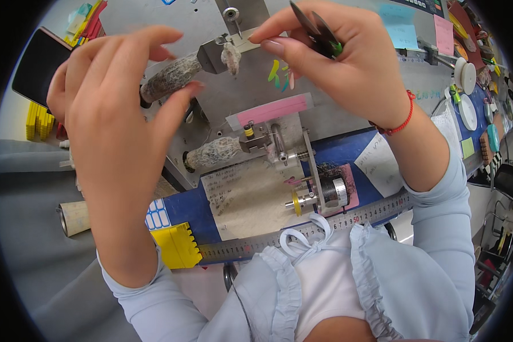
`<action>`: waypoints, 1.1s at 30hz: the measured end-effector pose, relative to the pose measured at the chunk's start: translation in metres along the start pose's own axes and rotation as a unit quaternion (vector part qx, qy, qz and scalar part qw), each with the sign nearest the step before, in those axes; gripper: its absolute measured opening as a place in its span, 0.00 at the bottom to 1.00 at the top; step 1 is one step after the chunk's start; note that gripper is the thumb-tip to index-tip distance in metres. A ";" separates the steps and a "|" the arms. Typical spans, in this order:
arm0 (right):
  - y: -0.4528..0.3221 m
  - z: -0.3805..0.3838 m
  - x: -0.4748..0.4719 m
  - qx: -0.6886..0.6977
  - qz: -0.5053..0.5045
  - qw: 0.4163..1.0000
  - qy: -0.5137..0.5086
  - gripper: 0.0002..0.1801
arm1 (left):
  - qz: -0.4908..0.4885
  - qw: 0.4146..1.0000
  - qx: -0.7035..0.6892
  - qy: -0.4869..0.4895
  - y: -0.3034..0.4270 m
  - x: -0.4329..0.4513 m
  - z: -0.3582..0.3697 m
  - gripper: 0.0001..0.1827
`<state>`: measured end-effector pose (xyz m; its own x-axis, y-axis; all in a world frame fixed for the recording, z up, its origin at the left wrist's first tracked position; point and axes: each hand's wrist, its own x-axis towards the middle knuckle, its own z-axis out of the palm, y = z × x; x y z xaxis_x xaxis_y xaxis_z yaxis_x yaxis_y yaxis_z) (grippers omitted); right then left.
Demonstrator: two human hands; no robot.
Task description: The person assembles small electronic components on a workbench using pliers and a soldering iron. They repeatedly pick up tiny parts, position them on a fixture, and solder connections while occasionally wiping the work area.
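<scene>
My left hand (111, 85) is raised with thumb and fingers apart, around but seemingly not gripping a handle wrapped in fuzzy grey fiber (174, 77). That handle joins a metal bracket (211, 55), with a fiber-wrapped knob (230, 59) beside it. In my right hand (337, 55) are small dark-bladed snips (316, 30) with a green part, tucked against the palm, blades pointing up. Its thumb and index fingertips nearly meet close to a pale strip (246, 42) under a pointed metal pin (236, 26). Whether they pinch a fine thread cannot be made out.
Nearer me, a second wrapped handle (216, 151) adjoins a metal mechanism with a dial (337, 192). A steel ruler (282, 235) runs along the front edge. Yellow plastic pieces (177, 246) lie front left, a dark phone-like slab (40, 64) back left, and white spools (466, 77) right.
</scene>
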<state>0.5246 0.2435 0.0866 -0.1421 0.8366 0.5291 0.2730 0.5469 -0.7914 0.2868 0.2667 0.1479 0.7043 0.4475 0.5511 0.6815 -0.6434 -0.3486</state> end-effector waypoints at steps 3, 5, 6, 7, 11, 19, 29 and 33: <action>0.003 0.000 -0.001 0.016 0.001 1.000 -0.012 0.08 | 0.009 0.999 0.048 0.011 0.005 -0.012 -0.003 0.13; 0.004 0.000 -0.003 0.003 -0.014 1.000 -0.014 0.09 | -0.012 0.999 0.039 0.011 0.006 -0.015 -0.006 0.14; 0.004 0.001 -0.002 0.007 -0.022 1.000 -0.014 0.09 | -0.023 0.999 0.036 0.006 0.007 -0.015 -0.007 0.14; 0.005 0.002 -0.001 0.033 -0.028 0.999 -0.012 0.09 | -0.025 0.999 0.036 0.012 0.007 -0.013 -0.007 0.14; 0.004 0.000 0.000 0.048 -0.018 0.998 -0.020 0.08 | -0.028 0.999 0.015 0.026 0.005 -0.005 -0.001 0.12; -0.009 -0.012 -0.022 -0.063 0.084 0.991 -0.089 0.09 | 0.005 0.999 0.028 0.027 -0.001 -0.003 0.018 0.18; -0.026 -0.096 -0.166 0.060 0.365 0.928 -0.048 0.04 | 0.010 0.998 -0.061 0.013 0.045 -0.043 0.000 0.19; -0.033 -0.111 -0.189 -0.014 0.365 0.929 0.055 0.06 | 0.018 0.995 -0.072 0.060 0.035 -0.060 0.013 0.24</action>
<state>0.6482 0.0636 0.0468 0.1880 0.9752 -0.1167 0.2838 -0.1677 -0.9441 0.2708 0.2252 0.0928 0.6936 0.3499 0.6297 0.6139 -0.7445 -0.2626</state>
